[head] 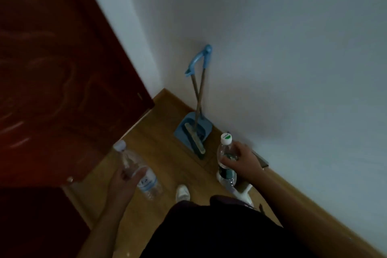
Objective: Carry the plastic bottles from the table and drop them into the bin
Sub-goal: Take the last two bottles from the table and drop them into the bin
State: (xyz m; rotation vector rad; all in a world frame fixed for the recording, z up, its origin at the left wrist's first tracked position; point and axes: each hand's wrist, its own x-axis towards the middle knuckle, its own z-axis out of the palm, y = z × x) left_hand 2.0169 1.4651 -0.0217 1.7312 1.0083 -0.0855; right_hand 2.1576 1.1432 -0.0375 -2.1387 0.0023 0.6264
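My left hand (125, 180) grips a clear plastic bottle with a blue-and-white label (144, 178) around its upper body; the bottle tilts, white cap up and to the left. In my right hand (244, 162) is a second clear bottle with a dark green label (227, 172), held upright near its shoulder, with a white and green cap on top. Both bottles hang above a wooden floor. No bin and no table are in view.
A dark red wooden door (62, 69) fills the left side. A blue dustpan with a broom (192, 130) leans in the corner against the white wall (293, 58). My white shoe (183, 191) and dark clothing show below on the wooden floor (167, 153).
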